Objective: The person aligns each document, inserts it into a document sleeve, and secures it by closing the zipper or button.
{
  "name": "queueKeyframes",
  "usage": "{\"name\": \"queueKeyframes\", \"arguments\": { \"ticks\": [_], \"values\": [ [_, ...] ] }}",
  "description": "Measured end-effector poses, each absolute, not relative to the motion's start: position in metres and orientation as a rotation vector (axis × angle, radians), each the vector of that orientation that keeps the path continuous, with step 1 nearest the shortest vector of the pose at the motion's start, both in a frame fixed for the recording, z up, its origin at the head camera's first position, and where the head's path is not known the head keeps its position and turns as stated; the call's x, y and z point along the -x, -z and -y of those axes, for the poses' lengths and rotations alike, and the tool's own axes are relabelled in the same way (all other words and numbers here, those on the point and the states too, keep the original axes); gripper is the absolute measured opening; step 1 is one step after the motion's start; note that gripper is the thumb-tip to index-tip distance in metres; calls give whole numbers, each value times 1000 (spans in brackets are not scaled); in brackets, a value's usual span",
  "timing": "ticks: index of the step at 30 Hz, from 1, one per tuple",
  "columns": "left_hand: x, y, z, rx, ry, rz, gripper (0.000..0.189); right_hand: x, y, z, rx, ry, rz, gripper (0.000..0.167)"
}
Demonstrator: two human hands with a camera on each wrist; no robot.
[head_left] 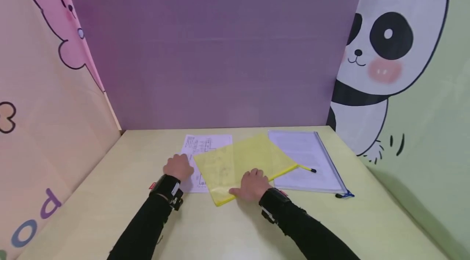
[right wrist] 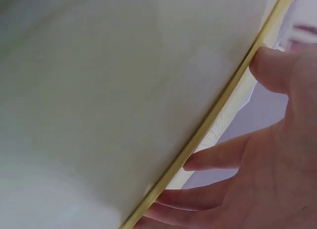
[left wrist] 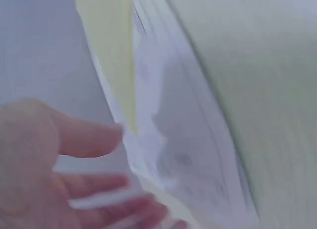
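A translucent yellow zip file bag [head_left: 253, 154] lies askew, overlapping a printed paper sheet [head_left: 198, 184] on the left and a clear file bag [head_left: 306, 158] on the right. With its thumb and fingers spread, my right hand [head_left: 253, 184] rests on the yellow bag's near edge. The right wrist view has the fingertips [right wrist: 195, 161] along the yellow edge strip [right wrist: 210, 120]. At the left of the sheet is my left hand [head_left: 179, 167]. In the left wrist view its fingers [left wrist: 99, 184] are extended and blurred, with the thumb close to the yellow bag's corner.
The pale wooden table [head_left: 121, 178] carries all of these. A purple panel [head_left: 224, 47] stands along its far edge. Decorated walls flank it, with a panda picture [head_left: 389, 47] on the right. A blue zip pull [head_left: 345, 195] hangs from the clear bag's near corner.
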State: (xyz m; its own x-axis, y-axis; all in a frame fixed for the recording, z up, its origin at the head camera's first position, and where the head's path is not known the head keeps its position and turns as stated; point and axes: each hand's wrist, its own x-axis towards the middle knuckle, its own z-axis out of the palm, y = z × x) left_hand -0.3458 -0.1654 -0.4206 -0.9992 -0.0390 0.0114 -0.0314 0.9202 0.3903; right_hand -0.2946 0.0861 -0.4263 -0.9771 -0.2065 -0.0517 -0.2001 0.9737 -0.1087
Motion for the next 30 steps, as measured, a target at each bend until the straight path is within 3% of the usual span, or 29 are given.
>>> {"name": "queueKeyframes", "arguments": {
  "ticks": [4,11,18,23,30],
  "values": [
    [345,415,182,-304,653,3109,34,296,423,-85,314,151,-3039,85],
    [347,426,185,-336,720,3122,59,301,420,-84,326,94,-3004,83],
    [347,425,186,-376,1080,3062,47,309,427,-89,352,140,-3018,80],
    [352,426,187,-372,975,3076,56,314,420,-92,412,96,-2959,76],
    [348,423,213,-330,990,3064,42,321,402,-102,610,47,-2828,59]
  ]
}}
